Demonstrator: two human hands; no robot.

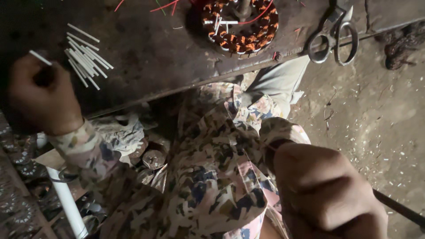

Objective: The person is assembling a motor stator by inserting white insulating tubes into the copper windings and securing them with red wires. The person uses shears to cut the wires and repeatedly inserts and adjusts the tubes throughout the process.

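the dark, worn surface (155, 57) runs across the top of your view, its edge slanting over your lap, and below it your patterned clothing fills the middle. to the right lies a dusty earthen floor (376, 124) strewn with pale clippings. on the surface sits a round stator (241, 24) wound in copper wire, with a white strip or two lying in it and red wire ends trailing near it; most of the white strips (86, 55) sit in a loose pile well apart to the left, so the work looks only partly along. a pair of scissors (332, 37) rests at the surface's edge, untouched. your left hand (40, 95) is closed in a fist around one white strip (40, 57), just beside the pile. your right hand (327, 190), close to the camera, is clenched on a thin dark rod (400, 208) that juts out rightward. a white pipe (66, 199) stands low at the left among clutter.
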